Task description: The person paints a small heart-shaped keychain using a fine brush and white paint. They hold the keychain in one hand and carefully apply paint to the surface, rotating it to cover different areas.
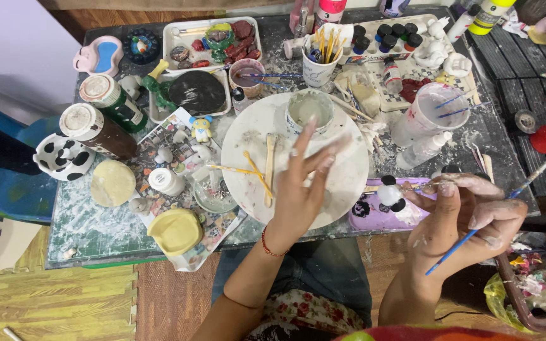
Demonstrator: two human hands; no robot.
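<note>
My left hand (301,183) hovers with fingers spread over a round white plate (349,170) smeared with plaster, holding nothing. On the plate lie wooden sticks (268,167) and a white cup of grey paste (309,110). My right hand (469,218) grips a thin blue paintbrush (475,230) and also pinches a small tool near a little white figurine with black ears (390,192). The figurine stands on a purple tray (374,218) at the table's front edge.
The table (83,227) is crowded: paint jars (99,129), a cup of brushes (320,60), a black dish (196,91), yellow clay lumps (175,230), small figurines (201,128), a plastic water cup (434,107), a paint pot set (387,35). A bin of scraps (538,287) stands at the right.
</note>
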